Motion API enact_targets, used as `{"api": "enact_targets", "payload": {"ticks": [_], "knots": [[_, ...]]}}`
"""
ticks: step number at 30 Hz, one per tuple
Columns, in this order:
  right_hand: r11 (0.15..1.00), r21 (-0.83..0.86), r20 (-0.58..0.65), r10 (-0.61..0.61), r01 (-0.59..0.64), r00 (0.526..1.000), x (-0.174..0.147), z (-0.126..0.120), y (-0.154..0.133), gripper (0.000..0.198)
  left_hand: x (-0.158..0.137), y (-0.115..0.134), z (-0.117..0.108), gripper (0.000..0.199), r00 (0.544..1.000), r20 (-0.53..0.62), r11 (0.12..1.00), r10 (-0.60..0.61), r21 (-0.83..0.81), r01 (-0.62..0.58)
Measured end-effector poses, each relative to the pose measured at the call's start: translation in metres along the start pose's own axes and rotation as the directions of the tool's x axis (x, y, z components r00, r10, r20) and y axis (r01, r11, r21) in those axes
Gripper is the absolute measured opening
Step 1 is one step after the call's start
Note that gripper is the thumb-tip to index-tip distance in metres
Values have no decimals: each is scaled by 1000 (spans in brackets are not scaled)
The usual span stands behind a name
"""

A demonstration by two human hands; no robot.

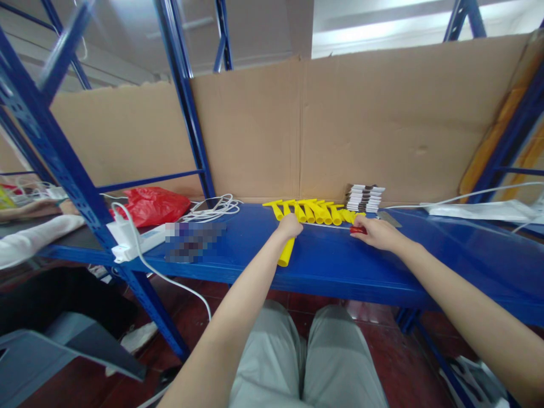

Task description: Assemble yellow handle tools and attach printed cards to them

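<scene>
My left hand (290, 225) is closed around a yellow piece with a tubular handle (286, 253) that sticks out toward the table's front edge. My right hand (377, 232) grips a small red object (358, 230), its kind hard to make out. A thin white strip (327, 226) runs straight between the two hands. Just behind it, several yellow T-shaped pieces with tubular handles (317, 213) lie side by side, round ends facing me. Behind my right hand stands a stack of white and dark brown packs (364, 198). A flat grey piece (389, 219) lies beside that hand.
The blue table (323, 266) backs onto a cardboard wall (361, 124). At left are a red plastic bag (155, 205), coiled white cable (216, 207) and a power strip (148, 240) by a blue post (85, 153). A white packet (480, 211) lies right. Another person's arm (38, 235) shows far left.
</scene>
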State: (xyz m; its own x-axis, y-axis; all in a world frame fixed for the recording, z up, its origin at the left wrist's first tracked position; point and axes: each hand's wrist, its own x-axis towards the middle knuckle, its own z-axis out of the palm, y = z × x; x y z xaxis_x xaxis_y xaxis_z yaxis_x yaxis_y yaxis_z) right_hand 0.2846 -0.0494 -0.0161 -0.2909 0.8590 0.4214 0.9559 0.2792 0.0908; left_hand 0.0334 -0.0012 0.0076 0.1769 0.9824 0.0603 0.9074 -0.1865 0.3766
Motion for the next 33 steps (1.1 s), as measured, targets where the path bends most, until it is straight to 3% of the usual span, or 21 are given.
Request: {"api": "enact_targets", "payload": {"ticks": [6, 14, 24, 33], "knots": [[999, -9, 44, -34, 35, 998, 0, -3, -2, 17, 2, -1, 2, 30, 1000, -4, 1000, 12, -25, -12], [997, 80, 9, -3, 2, 1000, 1, 4, 3, 11, 4, -2, 2, 30, 999, -1, 998, 33, -57, -33], [999, 24, 43, 25, -27, 999, 0, -4, -2, 12, 3, -2, 2, 30, 1000, 6, 999, 7, -43, -7], [992, 129, 16, -2, 0, 1000, 2, 4, 3, 12, 4, -2, 2, 30, 1000, 1, 999, 25, -48, -25]]}}
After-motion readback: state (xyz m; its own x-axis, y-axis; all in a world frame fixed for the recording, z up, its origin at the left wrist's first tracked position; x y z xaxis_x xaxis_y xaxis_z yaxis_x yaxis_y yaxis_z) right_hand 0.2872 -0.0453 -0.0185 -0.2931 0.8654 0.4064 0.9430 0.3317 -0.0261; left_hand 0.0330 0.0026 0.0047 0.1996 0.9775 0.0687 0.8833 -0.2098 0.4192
